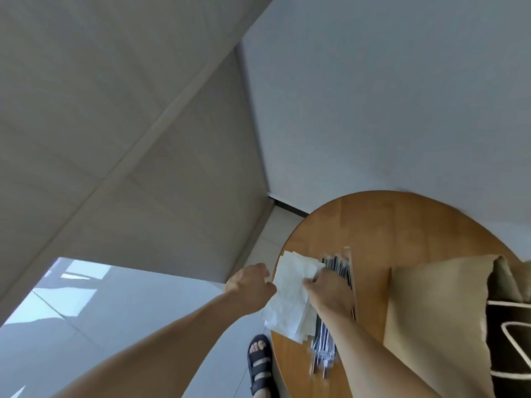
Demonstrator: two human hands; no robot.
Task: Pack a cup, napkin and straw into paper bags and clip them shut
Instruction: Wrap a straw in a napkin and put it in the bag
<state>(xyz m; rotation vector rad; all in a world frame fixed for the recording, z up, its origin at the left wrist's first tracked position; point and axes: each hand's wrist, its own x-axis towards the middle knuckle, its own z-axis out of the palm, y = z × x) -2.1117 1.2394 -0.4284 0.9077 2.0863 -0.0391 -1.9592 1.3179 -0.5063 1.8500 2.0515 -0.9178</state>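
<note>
A stack of white napkins (290, 294) lies at the left edge of a round wooden table (402, 225). My left hand (250, 285) pinches the stack's left edge with curled fingers. My right hand (327, 291) pinches a napkin at the stack's right side. Under my right hand lies a bundle of wrapped straws (336, 268) in a shallow tray, partly hidden by the hand and forearm. A brown paper bag (436, 320) stands to the right on the table, its mouth facing right. No cup is in view.
A dark object with a white line pattern (508, 340) lies beside the bag at the right edge. My sandalled foot (260, 366) stands on the pale tiled floor left of the table. Walls rise behind and to the left.
</note>
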